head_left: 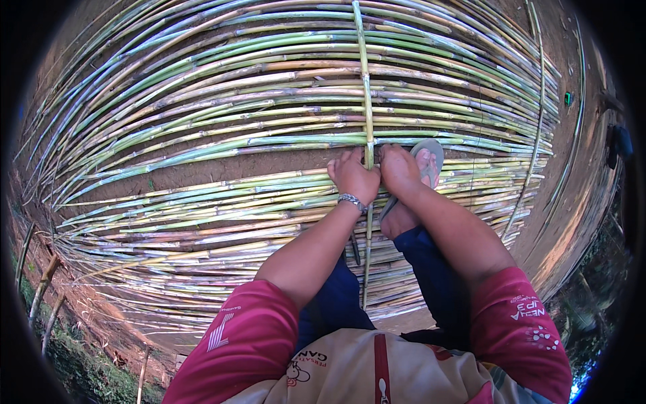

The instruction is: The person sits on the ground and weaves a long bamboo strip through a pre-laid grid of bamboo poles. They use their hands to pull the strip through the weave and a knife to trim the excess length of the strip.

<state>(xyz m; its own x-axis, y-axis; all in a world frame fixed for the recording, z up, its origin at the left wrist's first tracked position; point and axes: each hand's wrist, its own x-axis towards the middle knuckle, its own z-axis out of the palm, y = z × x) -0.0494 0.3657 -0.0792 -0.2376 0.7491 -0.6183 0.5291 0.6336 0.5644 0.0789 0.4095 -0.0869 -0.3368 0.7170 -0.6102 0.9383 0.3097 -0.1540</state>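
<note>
Long, jointed green and yellow cane stalks (pixel 269 101) lie side by side on the ground. One cross stalk (pixel 363 67) runs over them, from the far edge toward my body. My left hand (pixel 356 176) is closed just left of this cross stalk, and a bracelet circles its wrist. Close on the other side, my right hand (pixel 400 168) is also closed, its fingers curled down near a green stalk. The two hands almost meet over the cross stalk. What their fingers pinch is hidden beneath them.
My sandalled foot (pixel 428 165) stands on the stalks beside my right hand. Another cross stalk (pixel 540 101) lies at the right. Bare soil (pixel 269 161) shows between the rows. Upright poles (pixel 44 289) stand at the left edge, and a small green object (pixel 568 99) lies far right.
</note>
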